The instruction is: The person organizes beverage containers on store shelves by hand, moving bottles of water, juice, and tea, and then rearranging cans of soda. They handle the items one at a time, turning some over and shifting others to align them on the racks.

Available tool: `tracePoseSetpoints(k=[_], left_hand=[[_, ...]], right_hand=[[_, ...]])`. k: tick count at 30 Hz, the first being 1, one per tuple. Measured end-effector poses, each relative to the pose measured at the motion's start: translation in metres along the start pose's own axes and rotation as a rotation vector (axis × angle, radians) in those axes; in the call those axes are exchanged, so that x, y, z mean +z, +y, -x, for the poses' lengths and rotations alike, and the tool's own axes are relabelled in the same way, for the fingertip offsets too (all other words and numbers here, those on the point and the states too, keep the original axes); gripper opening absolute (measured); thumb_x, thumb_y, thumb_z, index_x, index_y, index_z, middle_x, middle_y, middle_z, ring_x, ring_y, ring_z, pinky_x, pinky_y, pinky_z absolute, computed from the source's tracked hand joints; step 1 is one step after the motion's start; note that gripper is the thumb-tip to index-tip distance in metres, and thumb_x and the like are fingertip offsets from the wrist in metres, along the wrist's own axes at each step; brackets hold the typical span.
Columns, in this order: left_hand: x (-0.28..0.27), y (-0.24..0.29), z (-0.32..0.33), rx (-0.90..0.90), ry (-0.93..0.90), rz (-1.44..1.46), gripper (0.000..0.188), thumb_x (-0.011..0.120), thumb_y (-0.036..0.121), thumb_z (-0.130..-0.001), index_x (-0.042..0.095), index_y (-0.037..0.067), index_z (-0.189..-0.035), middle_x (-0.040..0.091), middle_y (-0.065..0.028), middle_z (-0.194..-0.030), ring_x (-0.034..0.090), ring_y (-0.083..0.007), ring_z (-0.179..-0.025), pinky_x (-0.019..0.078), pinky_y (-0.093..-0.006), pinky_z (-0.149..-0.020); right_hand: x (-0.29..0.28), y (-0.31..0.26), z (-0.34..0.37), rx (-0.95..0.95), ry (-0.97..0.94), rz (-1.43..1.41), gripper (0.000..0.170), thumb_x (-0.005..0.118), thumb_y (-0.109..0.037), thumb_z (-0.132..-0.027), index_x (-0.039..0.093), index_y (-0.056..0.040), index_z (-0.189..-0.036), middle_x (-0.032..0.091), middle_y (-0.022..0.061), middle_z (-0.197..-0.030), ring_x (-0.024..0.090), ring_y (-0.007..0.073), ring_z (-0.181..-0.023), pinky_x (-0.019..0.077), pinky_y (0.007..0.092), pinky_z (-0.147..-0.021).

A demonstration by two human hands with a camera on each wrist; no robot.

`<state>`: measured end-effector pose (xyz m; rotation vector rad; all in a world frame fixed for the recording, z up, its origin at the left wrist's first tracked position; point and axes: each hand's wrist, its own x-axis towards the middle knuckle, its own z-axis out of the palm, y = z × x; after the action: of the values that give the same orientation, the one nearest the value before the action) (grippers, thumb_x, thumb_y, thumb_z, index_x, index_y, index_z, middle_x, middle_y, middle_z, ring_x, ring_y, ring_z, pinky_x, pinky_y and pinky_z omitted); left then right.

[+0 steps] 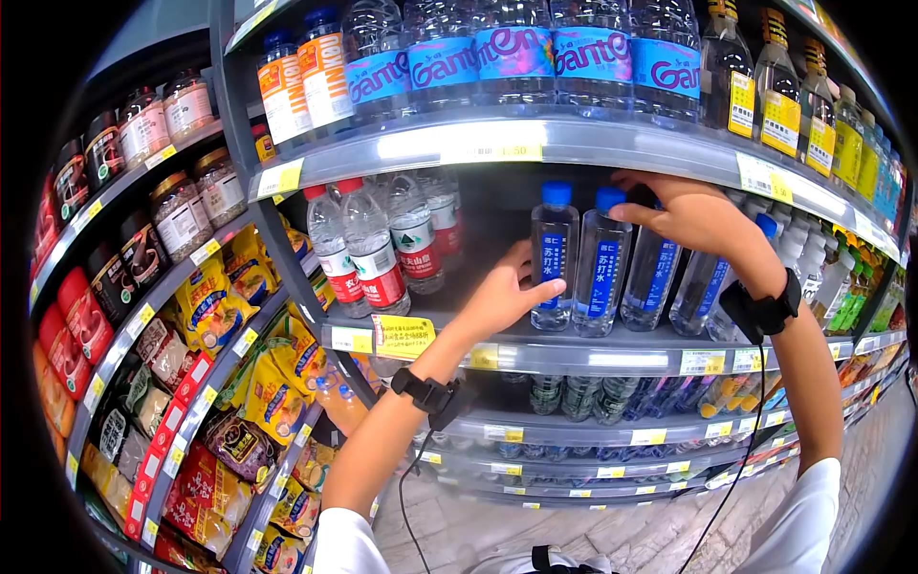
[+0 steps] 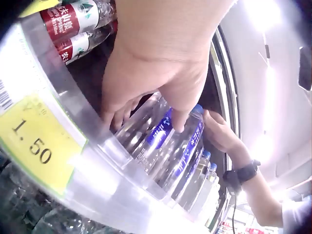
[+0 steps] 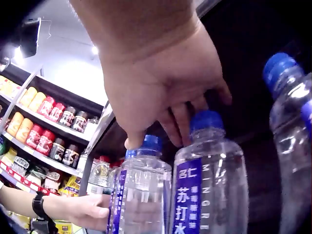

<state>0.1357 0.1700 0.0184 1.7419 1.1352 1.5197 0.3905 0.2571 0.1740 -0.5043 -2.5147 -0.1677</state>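
A row of clear soda water bottles with blue caps and blue labels stands on the middle shelf. My left hand (image 1: 509, 295) holds the leftmost soda water bottle (image 1: 552, 263), thumb across its front and fingers round the far side. In the left wrist view, that thumb (image 2: 179, 119) lies against the bottle's label. My right hand (image 1: 681, 209) reaches over the second soda water bottle (image 1: 601, 263), with its thumb at the blue cap and its fingers curled down behind. In the right wrist view, those fingers (image 3: 180, 119) show between this bottle and its neighbour (image 3: 209, 180).
Red-label water bottles (image 1: 363, 249) stand left on the same shelf. The upper shelf edge (image 1: 535, 143) runs close above my right hand. Large bottles (image 1: 516, 53) fill that shelf. Jars and bagged food (image 1: 210, 301) line the left shelving. Cables (image 1: 406, 507) hang from both wrist cameras.
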Motion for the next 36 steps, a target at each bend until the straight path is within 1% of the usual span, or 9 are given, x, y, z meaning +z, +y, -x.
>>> tracePoseSetpoints(k=[4, 8, 11, 14, 18, 23, 28, 32, 36], left_hand=[[0.007, 0.001, 0.009, -0.032, -0.016, -0.017, 0.080, 0.081, 0.017, -0.090, 0.034, -0.001, -0.152, 0.053, -0.0168, -0.145, 0.057, -0.0268, -0.130, 0.0516, -0.0404, -0.104], [0.018, -0.002, 0.014, 0.019, 0.050, -0.059, 0.083, 0.082, 0.017, -0.089, 0.032, -0.004, -0.151, 0.058, -0.0166, -0.137, 0.061, -0.0224, -0.123, 0.0516, -0.0365, -0.102], [0.024, -0.015, 0.013, 0.121, 0.124, -0.263, 0.084, 0.083, 0.014, -0.087, 0.030, -0.004, -0.149, 0.060, -0.0178, -0.136, 0.062, -0.0235, -0.122, 0.0486, -0.0372, -0.106], [0.033, -0.006, 0.020, 0.149, 0.136, -0.364, 0.079, 0.082, 0.010, -0.087, 0.031, -0.002, -0.146, 0.058, -0.0166, -0.136, 0.062, -0.0221, -0.122, 0.0488, -0.0364, -0.107], [0.034, 0.000, 0.022, 0.090, 0.129, -0.413, 0.085, 0.083, 0.010, -0.086, 0.027, -0.002, -0.148, 0.058, -0.0182, -0.136, 0.061, -0.0230, -0.123, 0.0481, -0.0366, -0.108], [0.032, -0.011, 0.023, 0.123, 0.114, -0.334, 0.087, 0.084, 0.010, -0.086, 0.026, -0.001, -0.151, 0.056, -0.0164, -0.139, 0.058, -0.0224, -0.128, 0.0442, -0.0367, -0.112], [0.030, -0.016, 0.022, 0.084, 0.082, -0.238, 0.090, 0.080, 0.002, -0.086, 0.022, 0.001, -0.155, 0.050, -0.0182, -0.148, 0.052, -0.0258, -0.138, 0.0403, -0.0398, -0.117], [0.032, -0.007, 0.025, 0.027, 0.104, -0.281, 0.092, 0.079, 0.000, -0.085, 0.021, 0.002, -0.156, 0.051, -0.0194, -0.148, 0.053, -0.0264, -0.137, 0.0400, -0.0403, -0.118], [0.033, -0.001, 0.026, -0.008, 0.105, -0.314, 0.092, 0.080, 0.001, -0.085, 0.021, 0.002, -0.156, 0.051, -0.0197, -0.148, 0.053, -0.0262, -0.137, 0.0401, -0.0402, -0.117]], right_hand=[[-0.017, 0.015, 0.021, 0.026, -0.001, 0.152, 0.046, 0.073, -0.032, -0.095, 0.064, -0.0069, -0.131, 0.069, 0.0168, -0.120, 0.065, 0.0320, -0.112, 0.0503, 0.0396, -0.098], [-0.028, 0.026, 0.021, 0.183, -0.157, -0.067, 0.037, 0.072, -0.019, -0.093, 0.065, -0.0116, -0.128, 0.069, 0.0192, -0.114, 0.067, 0.0339, -0.104, 0.0521, 0.0413, -0.091], [-0.013, 0.042, 0.021, 0.037, -0.055, -0.017, 0.032, 0.067, -0.015, -0.099, 0.062, -0.0126, -0.130, 0.063, 0.0100, -0.095, 0.061, 0.0219, -0.090, 0.0499, 0.0366, -0.083], [-0.020, 0.024, 0.023, 0.181, -0.125, -0.154, 0.031, 0.066, -0.012, -0.099, 0.065, -0.0118, -0.130, 0.068, 0.0102, -0.104, 0.062, 0.0216, -0.090, 0.0501, 0.0355, -0.086], [-0.002, 0.028, 0.023, 0.072, 0.007, -0.132, 0.033, 0.065, -0.013, -0.100, 0.065, -0.0113, -0.133, 0.071, 0.0119, -0.121, 0.066, 0.0239, -0.100, 0.0510, 0.0368, -0.091], [-0.008, 0.018, 0.024, 0.033, -0.015, -0.082, 0.035, 0.066, -0.018, -0.099, 0.065, -0.0107, -0.133, 0.072, 0.0136, -0.117, 0.067, 0.0245, -0.099, 0.0522, 0.0375, -0.090], [-0.023, 0.040, 0.040, -0.121, -0.010, -0.022, 0.055, 0.072, -0.029, -0.095, 0.058, -0.0042, -0.142, 0.065, 0.0208, -0.135, 0.062, 0.0359, -0.125, 0.0488, 0.0422, -0.106], [-0.041, 0.045, 0.059, 0.035, -0.045, 0.142, 0.052, 0.068, -0.035, -0.096, 0.060, -0.0055, -0.139, 0.064, 0.0232, -0.134, 0.060, 0.0414, -0.123, 0.0485, 0.0437, -0.105], [-0.036, 0.072, 0.068, 0.082, -0.057, 0.133, 0.039, 0.064, -0.024, -0.098, 0.064, -0.0046, -0.132, 0.068, 0.0224, -0.126, 0.064, 0.0410, -0.117, 0.0504, 0.0446, -0.100]])
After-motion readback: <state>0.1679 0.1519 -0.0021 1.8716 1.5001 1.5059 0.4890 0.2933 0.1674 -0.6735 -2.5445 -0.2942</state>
